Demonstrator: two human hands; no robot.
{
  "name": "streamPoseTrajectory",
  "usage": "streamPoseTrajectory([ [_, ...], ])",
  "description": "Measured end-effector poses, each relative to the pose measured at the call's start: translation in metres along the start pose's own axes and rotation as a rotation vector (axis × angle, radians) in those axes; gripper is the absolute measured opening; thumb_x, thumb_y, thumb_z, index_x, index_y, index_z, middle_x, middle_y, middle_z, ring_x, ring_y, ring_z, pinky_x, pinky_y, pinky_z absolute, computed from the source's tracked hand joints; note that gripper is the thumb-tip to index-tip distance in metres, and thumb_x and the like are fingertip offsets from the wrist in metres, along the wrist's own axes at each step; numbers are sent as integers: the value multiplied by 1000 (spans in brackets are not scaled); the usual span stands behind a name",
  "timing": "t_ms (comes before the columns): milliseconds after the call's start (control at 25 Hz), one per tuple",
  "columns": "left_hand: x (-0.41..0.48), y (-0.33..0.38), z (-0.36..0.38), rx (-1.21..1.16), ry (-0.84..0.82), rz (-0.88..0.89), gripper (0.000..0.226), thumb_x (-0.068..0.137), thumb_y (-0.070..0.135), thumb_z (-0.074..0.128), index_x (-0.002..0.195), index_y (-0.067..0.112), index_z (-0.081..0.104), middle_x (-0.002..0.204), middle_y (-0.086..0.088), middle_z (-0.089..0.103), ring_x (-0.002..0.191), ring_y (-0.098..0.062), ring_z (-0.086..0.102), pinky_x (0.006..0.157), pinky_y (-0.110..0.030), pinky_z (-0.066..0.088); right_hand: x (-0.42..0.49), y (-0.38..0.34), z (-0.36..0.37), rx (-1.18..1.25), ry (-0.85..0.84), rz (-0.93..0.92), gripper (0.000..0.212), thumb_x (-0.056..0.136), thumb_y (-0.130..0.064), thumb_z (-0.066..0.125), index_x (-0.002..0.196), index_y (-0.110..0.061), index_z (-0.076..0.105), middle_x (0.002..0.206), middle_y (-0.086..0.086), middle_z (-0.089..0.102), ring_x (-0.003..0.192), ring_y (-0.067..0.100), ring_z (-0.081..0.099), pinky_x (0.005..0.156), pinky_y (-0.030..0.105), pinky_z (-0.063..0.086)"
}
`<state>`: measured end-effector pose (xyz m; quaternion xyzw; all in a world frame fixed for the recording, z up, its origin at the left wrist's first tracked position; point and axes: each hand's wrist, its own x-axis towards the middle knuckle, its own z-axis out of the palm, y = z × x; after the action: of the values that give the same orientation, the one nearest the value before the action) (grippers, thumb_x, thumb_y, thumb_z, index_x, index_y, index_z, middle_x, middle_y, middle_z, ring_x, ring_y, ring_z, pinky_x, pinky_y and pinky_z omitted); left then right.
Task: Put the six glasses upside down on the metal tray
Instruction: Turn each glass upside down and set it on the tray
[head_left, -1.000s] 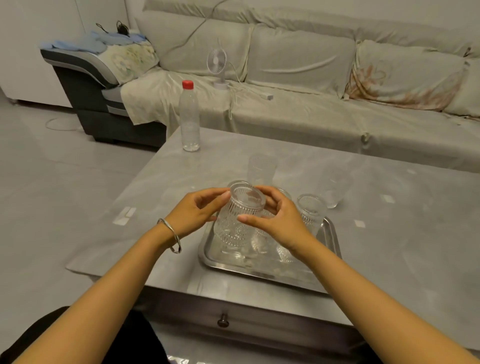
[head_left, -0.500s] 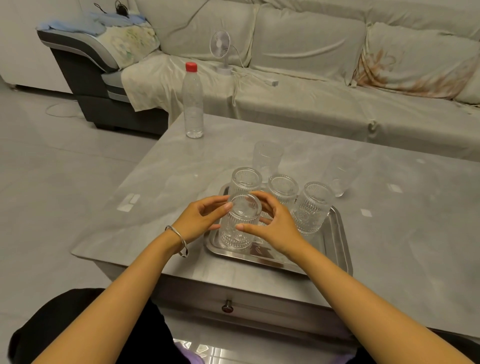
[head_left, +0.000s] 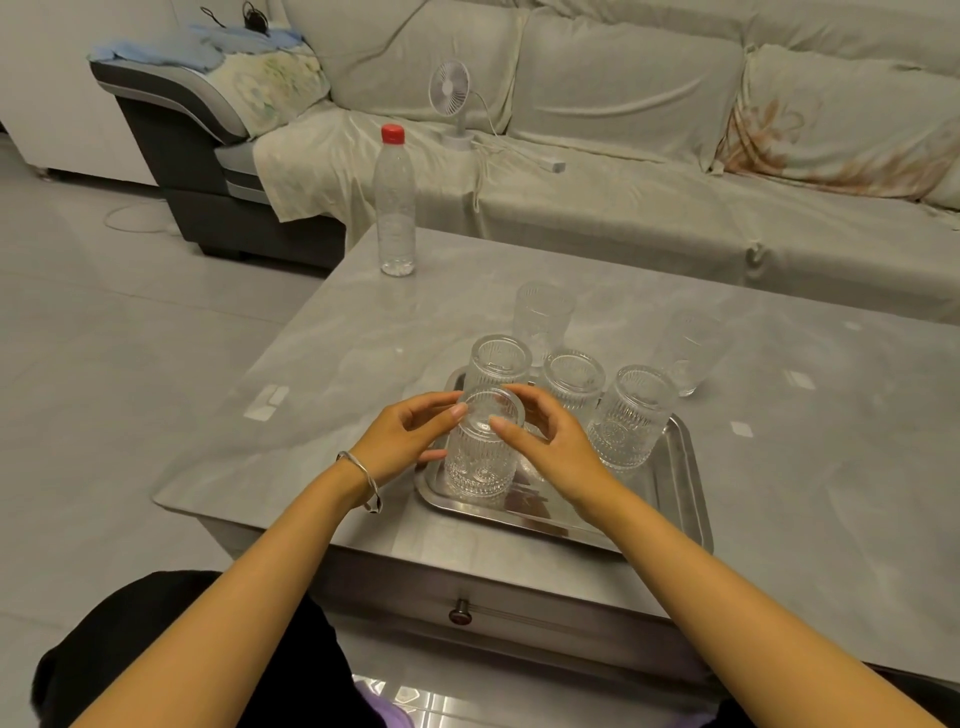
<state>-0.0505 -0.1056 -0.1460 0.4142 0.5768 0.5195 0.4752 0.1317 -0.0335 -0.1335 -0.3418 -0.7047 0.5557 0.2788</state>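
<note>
While both hands, left hand (head_left: 402, 439) and right hand (head_left: 545, 441), are pinching the inverted glass (head_left: 480, 447) at the metal tray's (head_left: 675, 488) near-left corner, it is probably seating best by lowering level, releasing only once its rim is resting flat.
</note>
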Motion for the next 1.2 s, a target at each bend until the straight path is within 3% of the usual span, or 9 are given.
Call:
streamPoseTrajectory([
  [200, -1, 3, 2, -2, 7, 11, 32, 65, 46, 64, 96, 39, 66, 95, 17, 69, 91, 2, 66, 66, -19, 55, 2, -5, -2, 122, -16, 79, 25, 90, -14, 60, 111, -27, 58, 112, -13, 63, 94, -15, 61, 78, 8, 47],
  [440, 6, 19, -11, 120, 46, 59, 23, 74, 40, 64, 97, 35, 64, 103, 6, 68, 95, -7, 65, 73, -22, 56, 5, -24, -15, 73, 42, 81, 31, 91, -15, 60, 121, -18, 57, 124, 1, 62, 113, 9, 59, 93, 20, 50],
  [600, 38, 60, -22, 165, 163, 137, 16, 84, 33, 57, 98, 28, 63, 99, 0, 68, 83, -9, 66, 70, -22, 56, 30, -51, -52, 19, 114, -7, 23, 91, -15, 59, 113, -22, 59, 120, 3, 65, 109, 15, 63, 88, 24, 53],
  [800, 98, 95, -4, 312, 169, 182, 39, 81, 38, 61, 116, 20, 56, 113, -3, 61, 98, -20, 62, 76, -28, 53, 83, -53, -108, -13, 183, 123, 32, 93, -24, 57, 124, -17, 56, 128, 5, 60, 111, 18, 61, 87, 28, 50],
  [920, 136, 95, 14, 435, 107, 150, 56, 76, 44, 64, 125, 21, 50, 127, -4, 56, 110, -19, 56, 88, -33, 50, 109, -38, -125, 49, 138, 254, 34, 92, -29, 57, 124, -18, 55, 134, 4, 56, 115, 19, 59, 90, 31, 49],
  [1040, 168, 88, 27, 555, 38, 94, 70, 71, 50, 67, 132, 23, 42, 138, -3, 48, 111, -18, 55, 87, -29, 45, 128, -22, -130, 107, 77, 347, 31, 92, -33, 58, 120, -22, 53, 138, 3, 53, 116, 19, 58, 91, 32, 50],
  [1200, 201, 76, 40, 671, -29, 66, 81, 67, 49, 71, 135, 22, 37, 143, -5, 44, 119, -24, 52, 100, -39, 44, 145, -3, -131, 161, 12, 410, 40, 93, -36, 54, 130, -20, 52, 138, 1, 52, 116, 21, 58, 95, 34, 50],
])
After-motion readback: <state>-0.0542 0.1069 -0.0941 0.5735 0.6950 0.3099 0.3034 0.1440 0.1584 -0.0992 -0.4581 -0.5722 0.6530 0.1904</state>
